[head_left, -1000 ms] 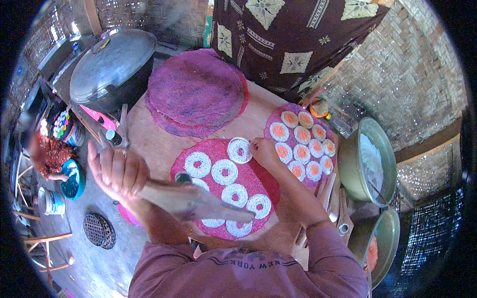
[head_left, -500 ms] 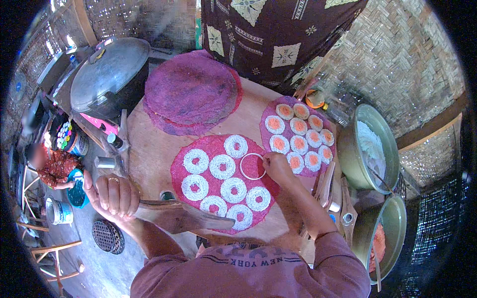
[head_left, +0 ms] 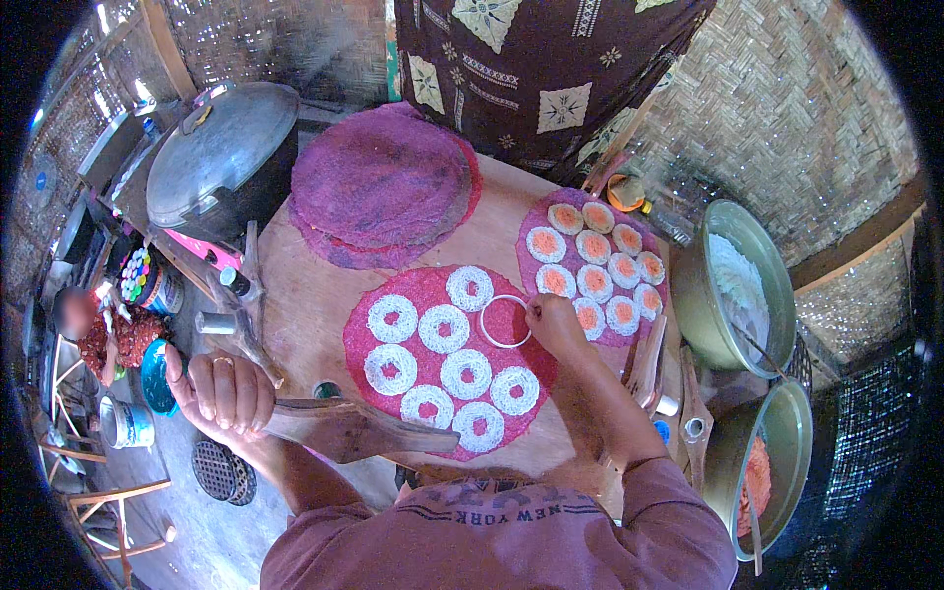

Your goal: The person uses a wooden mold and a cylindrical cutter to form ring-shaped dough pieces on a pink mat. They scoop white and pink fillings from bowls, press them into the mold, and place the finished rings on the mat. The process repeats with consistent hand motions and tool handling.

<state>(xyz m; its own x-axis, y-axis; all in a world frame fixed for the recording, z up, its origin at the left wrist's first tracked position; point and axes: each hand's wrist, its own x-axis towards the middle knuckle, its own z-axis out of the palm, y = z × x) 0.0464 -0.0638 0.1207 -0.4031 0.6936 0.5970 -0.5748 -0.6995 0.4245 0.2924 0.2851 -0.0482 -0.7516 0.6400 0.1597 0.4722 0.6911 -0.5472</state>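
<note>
My left hand (head_left: 231,393) is closed around one end of a wooden tool (head_left: 344,431), thumb sticking up. The tool's other end reaches the lower edge of a round red-pink cloth (head_left: 408,285). Several white, grainy rings (head_left: 392,370) lie on this cloth, red showing through their centres. A thin white hoop (head_left: 485,332) rests at the cloth's right side, with only red cloth inside it. My right hand (head_left: 554,323) pinches the hoop's right edge. Beyond that hand, a second round cloth (head_left: 531,216) carries several white discs with orange middles (head_left: 593,283).
Stacked purple cloths (head_left: 383,177) sit at the table's far side. On the right stand a tub of white grainy stuff (head_left: 737,285) and one of orange stuff (head_left: 755,482). A lidded pot (head_left: 221,147) stands far left; nearby, another person (head_left: 133,334) sits beside a teal bowl (head_left: 157,377).
The whole view has shifted slightly. Both hands keep their holds on the tool and the hoop. At the left, the other person's arm and the teal bowl have changed position.
</note>
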